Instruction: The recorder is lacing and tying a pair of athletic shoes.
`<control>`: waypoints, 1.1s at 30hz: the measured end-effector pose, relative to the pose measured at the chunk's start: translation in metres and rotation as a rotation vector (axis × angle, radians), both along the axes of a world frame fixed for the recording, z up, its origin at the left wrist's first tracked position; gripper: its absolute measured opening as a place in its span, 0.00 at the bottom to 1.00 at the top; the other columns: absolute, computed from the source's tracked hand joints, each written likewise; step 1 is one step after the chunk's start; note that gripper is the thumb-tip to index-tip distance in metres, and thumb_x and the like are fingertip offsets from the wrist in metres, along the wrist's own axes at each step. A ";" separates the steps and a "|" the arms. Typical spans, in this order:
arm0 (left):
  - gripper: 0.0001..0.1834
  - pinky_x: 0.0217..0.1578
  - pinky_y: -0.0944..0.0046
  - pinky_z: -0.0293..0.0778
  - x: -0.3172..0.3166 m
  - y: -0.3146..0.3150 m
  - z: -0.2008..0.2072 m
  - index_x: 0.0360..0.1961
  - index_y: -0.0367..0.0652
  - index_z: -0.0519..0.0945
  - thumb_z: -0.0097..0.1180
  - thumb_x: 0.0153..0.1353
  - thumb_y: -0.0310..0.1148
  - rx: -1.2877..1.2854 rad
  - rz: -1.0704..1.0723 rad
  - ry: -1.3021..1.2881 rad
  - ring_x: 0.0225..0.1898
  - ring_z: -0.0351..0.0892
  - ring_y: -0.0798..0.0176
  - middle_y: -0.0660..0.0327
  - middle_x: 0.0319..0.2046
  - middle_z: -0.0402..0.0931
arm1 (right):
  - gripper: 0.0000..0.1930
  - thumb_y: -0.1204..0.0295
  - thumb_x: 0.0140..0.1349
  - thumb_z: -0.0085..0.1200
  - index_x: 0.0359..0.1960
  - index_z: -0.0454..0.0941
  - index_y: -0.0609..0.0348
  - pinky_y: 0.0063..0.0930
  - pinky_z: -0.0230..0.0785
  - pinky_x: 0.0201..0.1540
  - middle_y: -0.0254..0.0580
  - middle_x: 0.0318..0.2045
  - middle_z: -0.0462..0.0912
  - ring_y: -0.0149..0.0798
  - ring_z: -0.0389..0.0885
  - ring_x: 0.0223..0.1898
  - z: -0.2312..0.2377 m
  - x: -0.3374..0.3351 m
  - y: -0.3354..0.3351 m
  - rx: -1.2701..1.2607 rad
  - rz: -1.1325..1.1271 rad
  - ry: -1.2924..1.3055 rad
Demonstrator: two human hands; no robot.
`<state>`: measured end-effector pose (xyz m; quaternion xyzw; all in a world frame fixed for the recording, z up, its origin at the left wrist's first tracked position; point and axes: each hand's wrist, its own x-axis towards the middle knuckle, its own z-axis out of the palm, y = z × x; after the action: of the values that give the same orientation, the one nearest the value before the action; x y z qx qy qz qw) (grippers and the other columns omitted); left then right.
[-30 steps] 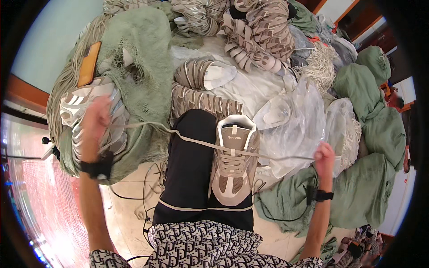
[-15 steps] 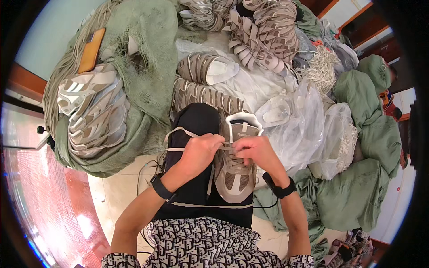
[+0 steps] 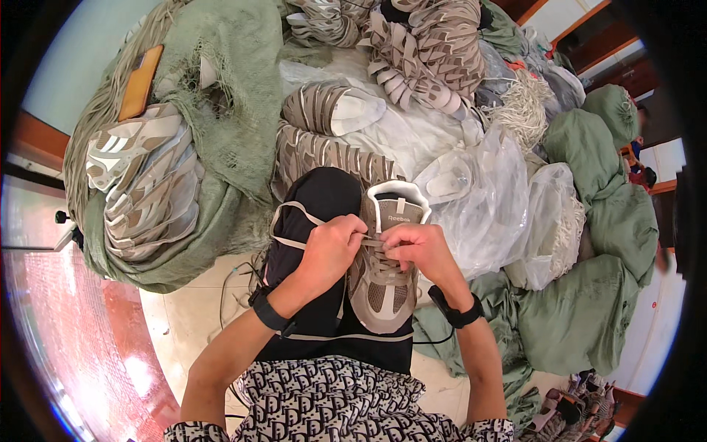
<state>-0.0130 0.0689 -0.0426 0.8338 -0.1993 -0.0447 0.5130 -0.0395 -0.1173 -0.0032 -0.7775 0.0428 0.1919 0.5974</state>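
A brown and beige sneaker point(image 3: 381, 296) rests on my lap, toe toward me and white-lined collar away. Over its upper eyelets, both my hands pinch a flat beige shoelace point(image 3: 374, 240). My left hand point(image 3: 333, 247) is closed on the lace at the shoe's left side. From the right, my right hand point(image 3: 417, 250) holds it with thumb and fingertips, partly covering the eyelets. A loose loop of lace point(image 3: 289, 241) hangs left of my left hand across the black cloth on my leg, and a strand runs across my lap below the toe.
On the left, a green woven sack point(image 3: 239, 110) holds stacked shoe uppers point(image 3: 151, 214) and a phone in an orange-brown case point(image 3: 141, 82). Ahead, more uppers point(image 3: 335, 155) lie by clear plastic bags point(image 3: 486, 206). Green sacks point(image 3: 582, 313) line the right, near a bundle of laces point(image 3: 524, 103).
The surroundings have shifted slightly left in view. Both hands stay at the eyelets, still pinching the lace, with only small finger movements. The loose loop on the left has changed shape a little.
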 end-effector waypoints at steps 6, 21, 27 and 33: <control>0.04 0.28 0.63 0.71 -0.003 -0.006 -0.001 0.30 0.37 0.74 0.53 0.50 0.20 0.015 0.012 -0.077 0.26 0.75 0.53 0.54 0.23 0.73 | 0.04 0.83 0.44 0.56 0.25 0.78 0.69 0.16 0.65 0.19 0.42 0.33 0.82 0.23 0.72 0.17 -0.002 -0.002 0.001 0.007 -0.030 0.007; 0.09 0.23 0.64 0.71 -0.006 -0.010 -0.006 0.28 0.39 0.66 0.51 0.44 0.25 0.257 -0.256 -0.518 0.24 0.73 0.57 0.58 0.21 0.66 | 0.06 0.74 0.43 0.56 0.26 0.78 0.59 0.27 0.71 0.34 0.41 0.31 0.81 0.42 0.79 0.30 -0.012 -0.024 0.009 -0.249 0.023 -0.341; 0.08 0.25 0.64 0.71 0.001 -0.016 0.015 0.26 0.40 0.69 0.52 0.44 0.31 0.617 -0.382 -0.755 0.24 0.72 0.62 0.62 0.18 0.64 | 0.07 0.77 0.45 0.56 0.28 0.79 0.61 0.24 0.70 0.32 0.38 0.28 0.81 0.36 0.79 0.27 -0.011 -0.031 0.001 -0.140 0.071 -0.358; 0.08 0.21 0.53 0.73 0.028 -0.029 0.042 0.21 0.39 0.75 0.51 0.46 0.33 0.794 -0.589 -0.276 0.21 0.78 0.48 0.50 0.15 0.75 | 0.07 0.78 0.49 0.56 0.30 0.80 0.68 0.18 0.65 0.27 0.37 0.25 0.80 0.25 0.73 0.24 -0.015 -0.034 -0.031 0.094 -0.335 -0.149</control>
<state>0.0151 0.0403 -0.0004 0.8710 -0.4592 -0.1488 0.0913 -0.0731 -0.1482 -0.0178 -0.7428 0.1183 0.0331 0.6582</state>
